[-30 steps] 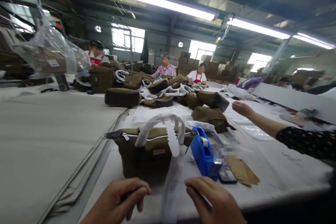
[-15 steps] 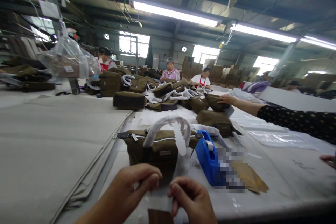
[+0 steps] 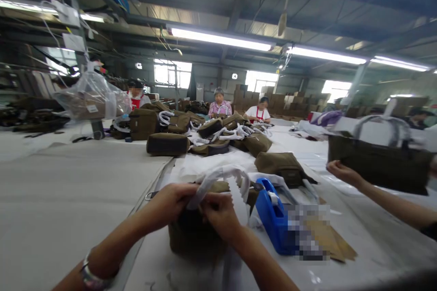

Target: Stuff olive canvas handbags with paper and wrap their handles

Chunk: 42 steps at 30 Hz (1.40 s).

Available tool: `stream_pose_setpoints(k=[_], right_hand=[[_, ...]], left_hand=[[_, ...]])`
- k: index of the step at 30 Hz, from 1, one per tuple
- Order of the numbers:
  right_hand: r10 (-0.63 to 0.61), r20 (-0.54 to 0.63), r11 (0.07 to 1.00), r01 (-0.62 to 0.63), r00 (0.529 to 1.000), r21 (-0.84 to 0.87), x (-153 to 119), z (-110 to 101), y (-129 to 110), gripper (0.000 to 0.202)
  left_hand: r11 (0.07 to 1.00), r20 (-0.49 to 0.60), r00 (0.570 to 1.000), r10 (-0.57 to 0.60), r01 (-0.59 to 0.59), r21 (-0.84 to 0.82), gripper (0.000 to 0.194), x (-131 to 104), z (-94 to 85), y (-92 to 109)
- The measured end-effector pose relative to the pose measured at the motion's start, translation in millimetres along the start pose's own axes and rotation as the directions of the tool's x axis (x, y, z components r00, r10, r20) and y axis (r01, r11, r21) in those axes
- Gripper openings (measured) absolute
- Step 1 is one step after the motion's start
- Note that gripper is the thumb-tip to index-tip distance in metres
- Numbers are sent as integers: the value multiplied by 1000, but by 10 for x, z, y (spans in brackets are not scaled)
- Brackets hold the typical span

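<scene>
An olive-green handbag (image 3: 191, 238) stands on the table in front of me, its looped handle (image 3: 208, 179) wrapped in white paper. A strip with a toothed edge (image 3: 237, 200) hangs from the handle's right side. My left hand (image 3: 175, 202) is closed at the left foot of the handle, its fingertips partly hidden behind the wrapping. Against the same handle foot, from the right, my right hand (image 3: 220, 216) is closed with bent fingers. Just right of the bag is a blue tape dispenser (image 3: 273, 216).
Brown card pieces (image 3: 329, 238) lie beside the dispenser. Another olive bag (image 3: 282, 166) sits behind it, and a heap of bags (image 3: 211, 138) farther back. At right, a co-worker's hand (image 3: 344, 175) holds a dark handbag (image 3: 378, 163). Several people sit across the table.
Both my hands have moved up and forward from before the bag to its wrapped handle. The co-worker has taken a bag from the heap and moved it to the right.
</scene>
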State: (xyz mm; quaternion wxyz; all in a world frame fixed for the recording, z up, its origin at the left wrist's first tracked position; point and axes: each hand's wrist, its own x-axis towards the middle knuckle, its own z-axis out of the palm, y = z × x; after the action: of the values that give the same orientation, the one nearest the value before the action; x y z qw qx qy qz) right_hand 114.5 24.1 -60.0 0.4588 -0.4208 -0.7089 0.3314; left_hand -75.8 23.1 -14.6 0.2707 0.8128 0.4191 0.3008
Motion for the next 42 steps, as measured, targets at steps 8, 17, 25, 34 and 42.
stream_pose_setpoints(k=[8, 17, 25, 34, 42], right_hand=[[-165, 110, 986, 168, 980, -12, -57, -105, -55, 23], [56, 51, 998, -56, 997, -13, -440, -199, 102, 30], [73, 211, 944, -136, 975, 300, -494, -263, 32, 17], [-10, -71, 987, 22, 997, 160, -473, -161, 119, 8], [-286, -221, 957, 264, 932, -124, -437, -8, 151, 14]], left_hand=[[917, -62, 998, -13, 36, 398, 30, -120, -87, -144], [951, -484, 872, -70, 205, 230, 32, -507, -280, -305], [961, -544, 811, -213, 73, -268, 22, -439, -73, 16], [989, -370, 927, 63, -108, -102, 14, -410, 342, 154], [989, -438, 887, 145, -137, 49, 17, -431, 548, 104]])
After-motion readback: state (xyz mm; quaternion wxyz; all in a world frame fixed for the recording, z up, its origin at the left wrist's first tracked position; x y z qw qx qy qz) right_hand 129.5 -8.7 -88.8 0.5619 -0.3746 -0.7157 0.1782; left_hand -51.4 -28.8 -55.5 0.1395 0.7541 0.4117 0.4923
